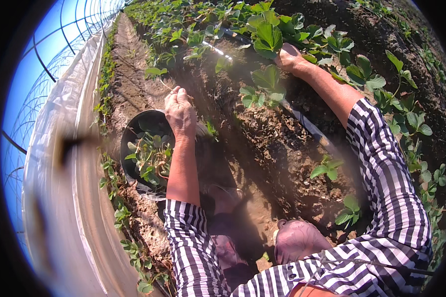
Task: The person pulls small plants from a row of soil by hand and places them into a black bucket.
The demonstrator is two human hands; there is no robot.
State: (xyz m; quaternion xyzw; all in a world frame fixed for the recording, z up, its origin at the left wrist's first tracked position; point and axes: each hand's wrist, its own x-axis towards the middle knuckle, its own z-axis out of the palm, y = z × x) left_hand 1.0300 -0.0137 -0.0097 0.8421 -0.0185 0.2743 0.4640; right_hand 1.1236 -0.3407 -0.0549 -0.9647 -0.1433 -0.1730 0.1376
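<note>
My left hand (180,107) is closed on a thin plant runner (166,85) with a green leaf at its tip, above the rim of a dark bucket (128,126). Pulled leaves and stems (152,156) fill part of that bucket. My right hand (290,58) reaches in among strawberry plants (267,39) on the raised soil bed; leaves cover its fingertips, so what it touches is hidden. A small strawberry plant (269,83) grows just below that hand, beside a dark irrigation hose (308,126).
Dense strawberry plants (163,18) line the bed ahead and to the right. A soil furrow (128,74) runs away at the left, beside plastic sheeting (67,111) and metal tunnel hoops (41,61). Small plants (327,167) stand on the near bed. A blurred dark shape hangs at the left.
</note>
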